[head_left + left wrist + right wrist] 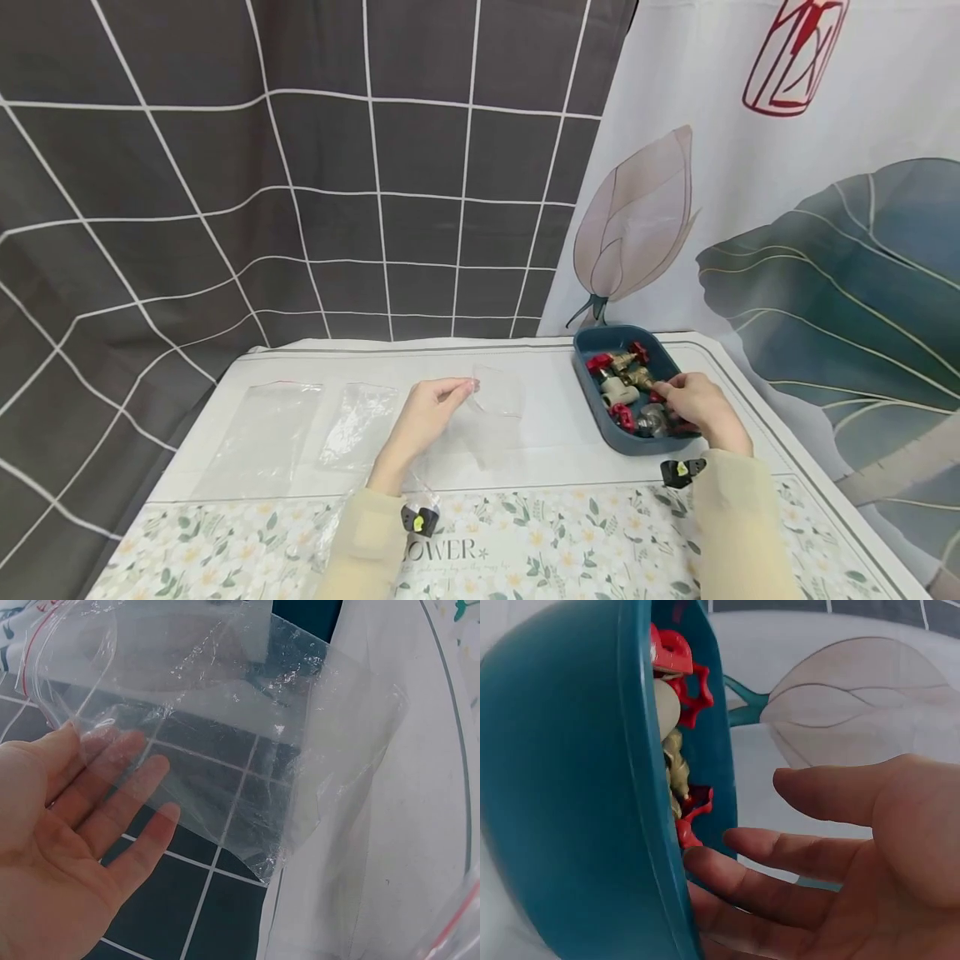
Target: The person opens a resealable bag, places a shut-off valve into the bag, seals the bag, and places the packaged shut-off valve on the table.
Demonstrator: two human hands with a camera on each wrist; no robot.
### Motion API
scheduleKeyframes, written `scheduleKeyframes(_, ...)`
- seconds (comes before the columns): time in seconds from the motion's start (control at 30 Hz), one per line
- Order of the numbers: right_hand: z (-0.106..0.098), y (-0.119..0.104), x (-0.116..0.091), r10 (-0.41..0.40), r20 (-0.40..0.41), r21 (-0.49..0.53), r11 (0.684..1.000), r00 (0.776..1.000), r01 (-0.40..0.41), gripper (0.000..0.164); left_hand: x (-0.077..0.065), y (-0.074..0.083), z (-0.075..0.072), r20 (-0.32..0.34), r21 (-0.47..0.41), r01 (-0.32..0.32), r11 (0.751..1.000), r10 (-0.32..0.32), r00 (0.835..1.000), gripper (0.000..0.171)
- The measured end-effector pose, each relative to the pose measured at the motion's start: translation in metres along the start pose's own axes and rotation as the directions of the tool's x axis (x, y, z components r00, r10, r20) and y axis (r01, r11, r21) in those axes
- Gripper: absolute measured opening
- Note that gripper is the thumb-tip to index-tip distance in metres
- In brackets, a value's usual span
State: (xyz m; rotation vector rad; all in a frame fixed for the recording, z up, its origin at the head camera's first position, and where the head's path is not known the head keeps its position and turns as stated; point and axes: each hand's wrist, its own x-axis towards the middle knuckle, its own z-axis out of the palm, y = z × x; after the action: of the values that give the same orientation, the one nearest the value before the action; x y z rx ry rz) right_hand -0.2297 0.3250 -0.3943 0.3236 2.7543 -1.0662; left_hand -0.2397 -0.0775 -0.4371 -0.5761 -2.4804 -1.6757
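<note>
In the head view, my left hand (431,410) is raised over the table's middle and pinches a clear zip bag (498,393). The left wrist view shows the bag (217,727) hanging from thumb and index finger near its red-lined edge, the other fingers spread behind the film. My right hand (701,400) reaches over the right side of a blue plastic bin (600,417). Red-handled valves (622,415) and brass fittings (639,377) lie mixed inside. Seen from the right wrist, thumb and fingers (817,791) stand apart at the rim, with nothing visible between them.
Two more clear bags lie flat on the left, a larger bag (258,437) and a smaller bag (358,427). Another clear film lies partly under the left forearm. A flower-print cloth (540,542) covers the table's near part. Curtains (420,225) hang behind the table.
</note>
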Motion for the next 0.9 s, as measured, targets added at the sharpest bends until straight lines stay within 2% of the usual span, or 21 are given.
scheduleKeyframes(0.23,0.002,-0.001,0.01,-0.004,0.016,-0.189,0.982,1.0,0.007,0.038,-0.002,0.0,-0.002,0.006,0.016,-0.006,1.0,0.006,1.0,0.032)
scheduleKeyframes(0.37,0.006,-0.002,0.015,0.01,0.041,-0.237,0.972,0.999,0.0,0.036,-0.002,0.001,-0.002,0.006,0.019,0.0,1.0,0.0,1.0,0.032)
scheduleKeyframes(0.63,0.016,0.0,0.019,0.017,0.133,-0.235,0.972,0.991,0.015,0.034,-0.001,0.002,-0.002,0.005,0.011,0.01,1.0,-0.01,1.0,0.031)
scheduleKeyframes(0.8,0.019,0.004,0.023,0.028,0.112,-0.228,0.974,0.993,-0.002,0.033,-0.002,0.002,-0.002,0.01,0.003,0.004,1.0,-0.004,1.0,0.032)
scheduleKeyframes(0.9,0.019,0.008,0.026,0.031,0.106,-0.185,0.983,0.994,-0.01,0.03,-0.001,0.001,-0.001,0.007,0.01,0.009,1.0,-0.009,1.0,0.032)
